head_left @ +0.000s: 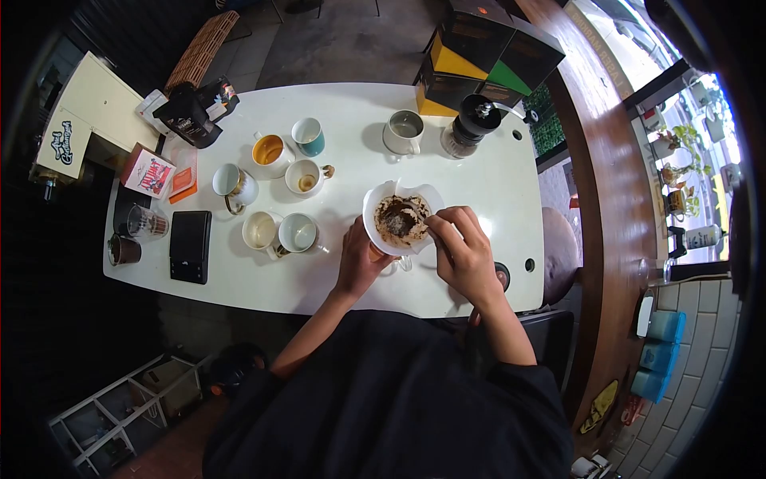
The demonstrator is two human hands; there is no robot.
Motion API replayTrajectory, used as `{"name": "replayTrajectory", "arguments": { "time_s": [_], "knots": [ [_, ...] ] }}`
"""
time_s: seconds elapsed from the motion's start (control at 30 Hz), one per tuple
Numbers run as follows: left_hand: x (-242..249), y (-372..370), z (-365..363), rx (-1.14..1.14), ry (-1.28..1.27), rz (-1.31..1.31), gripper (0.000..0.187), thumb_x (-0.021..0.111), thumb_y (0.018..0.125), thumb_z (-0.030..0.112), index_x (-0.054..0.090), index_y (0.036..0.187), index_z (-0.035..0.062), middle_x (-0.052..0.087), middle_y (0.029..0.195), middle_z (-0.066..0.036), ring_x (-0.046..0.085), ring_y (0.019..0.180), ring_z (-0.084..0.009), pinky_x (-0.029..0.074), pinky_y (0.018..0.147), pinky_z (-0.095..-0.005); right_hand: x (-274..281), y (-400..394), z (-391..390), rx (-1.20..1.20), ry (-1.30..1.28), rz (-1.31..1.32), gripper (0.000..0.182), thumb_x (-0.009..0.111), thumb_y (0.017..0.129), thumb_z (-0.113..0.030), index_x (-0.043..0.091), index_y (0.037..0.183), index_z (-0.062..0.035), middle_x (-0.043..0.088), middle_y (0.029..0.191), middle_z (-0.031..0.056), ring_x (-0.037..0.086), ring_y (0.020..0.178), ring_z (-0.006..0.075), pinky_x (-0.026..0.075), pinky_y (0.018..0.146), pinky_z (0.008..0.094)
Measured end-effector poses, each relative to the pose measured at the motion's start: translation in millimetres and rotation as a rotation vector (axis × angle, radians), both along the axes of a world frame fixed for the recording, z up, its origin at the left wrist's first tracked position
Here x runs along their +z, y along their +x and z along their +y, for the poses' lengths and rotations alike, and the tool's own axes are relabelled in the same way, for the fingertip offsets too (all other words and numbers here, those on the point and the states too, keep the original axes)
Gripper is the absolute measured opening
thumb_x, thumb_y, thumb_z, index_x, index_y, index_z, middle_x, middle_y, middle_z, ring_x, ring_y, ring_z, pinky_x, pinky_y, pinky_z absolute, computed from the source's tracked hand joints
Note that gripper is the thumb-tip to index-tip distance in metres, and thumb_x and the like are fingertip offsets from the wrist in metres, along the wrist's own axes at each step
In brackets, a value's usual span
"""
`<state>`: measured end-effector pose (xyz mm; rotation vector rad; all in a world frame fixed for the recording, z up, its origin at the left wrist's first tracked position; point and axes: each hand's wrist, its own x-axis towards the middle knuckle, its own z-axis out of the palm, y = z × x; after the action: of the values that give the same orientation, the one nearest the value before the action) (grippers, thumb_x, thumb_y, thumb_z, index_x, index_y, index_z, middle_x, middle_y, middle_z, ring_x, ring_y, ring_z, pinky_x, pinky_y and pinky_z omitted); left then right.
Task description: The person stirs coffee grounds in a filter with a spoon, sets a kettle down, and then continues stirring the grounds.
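Observation:
A white paper filter (432, 195) with dark, wet coffee grounds (401, 217) on its bottom and sides sits in a dripper near the table's front edge. My left hand (361, 259) is wrapped round the lower left side of the dripper. The fingers of my right hand (463, 247) pinch the filter's right rim. Below the dripper a bit of clear glass (404, 263) shows; the rest of it is hidden. Just left of my left hand stand a pale mug (298, 232) and a cream mug (260, 230).
More cups, among them an orange-lined mug (270, 150) and a teal cup (308, 136), stand left of centre. A black scale (190, 247) lies at left. A grey mug (403, 132) and a hand grinder (467, 128) stand at the back, before stacked black boxes (476, 36).

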<state>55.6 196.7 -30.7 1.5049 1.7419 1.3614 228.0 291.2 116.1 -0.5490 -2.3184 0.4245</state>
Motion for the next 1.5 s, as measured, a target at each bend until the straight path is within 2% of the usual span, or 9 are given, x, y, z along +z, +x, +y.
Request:
{"name": "replayTrajectory", "arguments": {
  "time_s": [0.1,0.3,0.6,0.93,1.13,1.3,1.33,1.37,1.5],
  "knots": [
    [1,1,-1,0.005,-0.019,0.025,0.07,0.086,0.072,0.02,0.051,0.131,0.0052,0.056,0.127,-0.012,0.052,0.123,-0.0345,0.038,0.103,-0.0479,-10,1,-4,0.035,-0.066,-0.021,0.036,0.063,0.07,0.01,0.064,0.104,0.0004,0.061,0.099,0.0131,0.062,0.09,0.0299,0.054,0.073,0.0387],
    [-9,-2,-1,-0.016,-0.046,0.034,0.071,0.086,0.072,0.019,0.051,0.132,0.0047,0.055,0.128,-0.014,0.052,0.123,-0.0359,0.038,0.103,-0.0486,3,5,-10,0.022,0.0,-0.001,0.041,0.062,0.069,0.011,0.066,0.108,-0.0013,0.061,0.097,0.0118,0.064,0.09,0.0296,0.055,0.073,0.0392],
    [-18,-2,-2,-0.002,-0.022,0.109,0.069,0.087,0.07,0.018,0.054,0.129,0.0049,0.055,0.129,-0.015,0.051,0.123,-0.0366,0.038,0.103,-0.05,-13,-2,4,0.026,-0.024,0.068,0.041,0.063,0.065,0.015,0.064,0.102,-0.0011,0.061,0.098,0.0109,0.064,0.09,0.0296,0.055,0.072,0.0388],
    [-14,1,-1,0.003,-0.047,-0.005,0.067,0.086,0.072,0.017,0.055,0.13,0.0047,0.055,0.131,-0.015,0.051,0.124,-0.0373,0.037,0.105,-0.0502,-6,4,5,0.068,-0.069,0.075,0.041,0.063,0.064,0.015,0.066,0.101,-0.0025,0.061,0.098,0.0108,0.064,0.09,0.028,0.055,0.071,0.0383],
    [-8,3,-1,0.0,-0.021,-0.047,0.064,0.085,0.073,0.016,0.056,0.129,0.0047,0.056,0.131,-0.016,0.051,0.124,-0.037,0.038,0.104,-0.0499,2,-6,10,0.079,0.03,0.086,0.044,0.065,0.062,0.011,0.066,0.104,-0.0029,0.061,0.099,0.0104,0.063,0.09,0.0275,0.056,0.072,0.038],
    [-9,1,0,-0.01,0.003,-0.013,0.064,0.085,0.074,0.015,0.055,0.129,0.0035,0.057,0.129,-0.017,0.053,0.122,-0.0378,0.039,0.104,-0.0497,-11,-5,1,0.243,0.069,-0.013,0.045,0.069,0.064,0.002,0.065,0.108,-0.0056,0.058,0.104,0.0105,0.061,0.094,0.027,0.055,0.076,0.0377],
    [-11,0,0,-0.009,0.002,-0.013,0.064,0.085,0.074,0.015,0.055,0.129,0.0035,0.057,0.129,-0.017,0.053,0.122,-0.0378,0.039,0.104,-0.0497,-12,-3,-4,0.25,0.055,-0.018,0.046,0.066,0.059,0.003,0.067,0.105,-0.0057,0.06,0.105,0.0108,0.064,0.095,0.0297,0.058,0.077,0.0393],
    [-15,0,0,0.005,-0.023,-0.027,0.064,0.085,0.073,0.014,0.056,0.129,0.0029,0.057,0.129,-0.017,0.053,0.122,-0.038,0.039,0.104,-0.0497,-11,0,-8,0.251,0.053,-0.02,0.046,0.066,0.059,0.003,0.067,0.105,-0.0057,0.06,0.105,0.0108,0.064,0.095,0.0297,0.058,0.077,0.0393],
    [-10,3,-2,0.022,-0.081,-0.09,0.065,0.085,0.073,0.013,0.056,0.129,0.0015,0.057,0.129,-0.018,0.053,0.121,-0.0386,0.039,0.104,-0.0498,-10,6,-17,0.28,0.113,-0.055,0.041,0.066,0.065,-0.001,0.068,0.105,-0.0067,0.061,0.105,0.0102,0.064,0.095,0.0279,0.058,0.075,0.0379]
  ]
}}
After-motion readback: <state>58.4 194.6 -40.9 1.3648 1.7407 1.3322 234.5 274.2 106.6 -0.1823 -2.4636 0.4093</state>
